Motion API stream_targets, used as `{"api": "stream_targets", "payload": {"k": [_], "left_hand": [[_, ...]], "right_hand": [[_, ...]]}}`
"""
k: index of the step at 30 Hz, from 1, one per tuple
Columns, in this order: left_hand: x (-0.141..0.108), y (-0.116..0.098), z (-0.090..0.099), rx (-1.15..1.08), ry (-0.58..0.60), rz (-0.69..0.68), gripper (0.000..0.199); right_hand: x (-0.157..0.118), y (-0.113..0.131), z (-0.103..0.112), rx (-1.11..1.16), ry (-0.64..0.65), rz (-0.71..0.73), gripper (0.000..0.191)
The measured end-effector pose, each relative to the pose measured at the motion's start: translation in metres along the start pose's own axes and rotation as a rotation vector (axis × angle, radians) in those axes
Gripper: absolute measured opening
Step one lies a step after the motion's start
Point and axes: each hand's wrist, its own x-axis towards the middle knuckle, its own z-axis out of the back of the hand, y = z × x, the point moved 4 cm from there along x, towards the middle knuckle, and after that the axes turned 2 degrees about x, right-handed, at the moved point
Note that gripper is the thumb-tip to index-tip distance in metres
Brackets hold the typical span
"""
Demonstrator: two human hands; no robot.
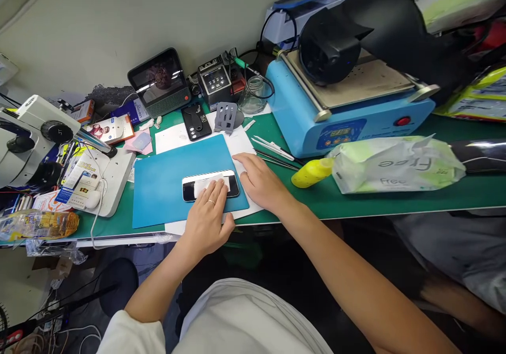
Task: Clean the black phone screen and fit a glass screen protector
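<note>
Noted first at the centre: fingers of the left hand, extended and close together, laid flat on the folded wipe, thumb apart towards 3 o'clock; open, without a closed grip. Directly beneath the wipe: the phone, flat on the blue mat, both ends showing beyond the wipe. Right hand: open, palm down at the mat's 3 o'clock edge, fingers pointing towards 10 o'clock, just beside the phone; nothing seen held.

Counted: two hands, one wipe, one phone under the wipe, one blue mat. Phone face up, long axis close to 9–3 o'clock, 3 o'clock end slightly raised towards 2; top end impossible to tell.

Found further out, directions taken from the phone: at 12, one black phone, one grey stand and, beyond, one soldering station; at 1, one glass jar; at 11, one display device. Towards 2, several slender tools, exact count unclear, and one blue machine. At 3, one yellow bottle touching one soft pack. Between 9 and 10, one microscope. All on the green surface. Near 4, beyond the surface edge, part of one seated person.
</note>
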Motion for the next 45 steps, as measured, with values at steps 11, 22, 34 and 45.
{"api": "stream_targets", "payload": {"k": [11,22,34,45], "left_hand": [[-0.02,0.004,-0.001,0.04,-0.008,-0.007,0.065],[0.006,-0.022,-0.014,0.038,-0.023,-0.088,0.066],[-0.008,0.001,-0.003,0.034,-0.012,0.023,0.061],[0.009,-0.013,-0.014,0.097,-0.038,-0.049,0.061]], "right_hand": [[-0.001,0.003,0.001,0.01,0.025,-0.006,0.052],[0.0,-0.002,-0.002,-0.002,0.013,-0.011,0.051],[-0.001,-0.002,0.001,0.016,0.011,-0.021,0.051],[0.0,0.0,0.0,0.008,0.004,-0.024,0.05]]}}
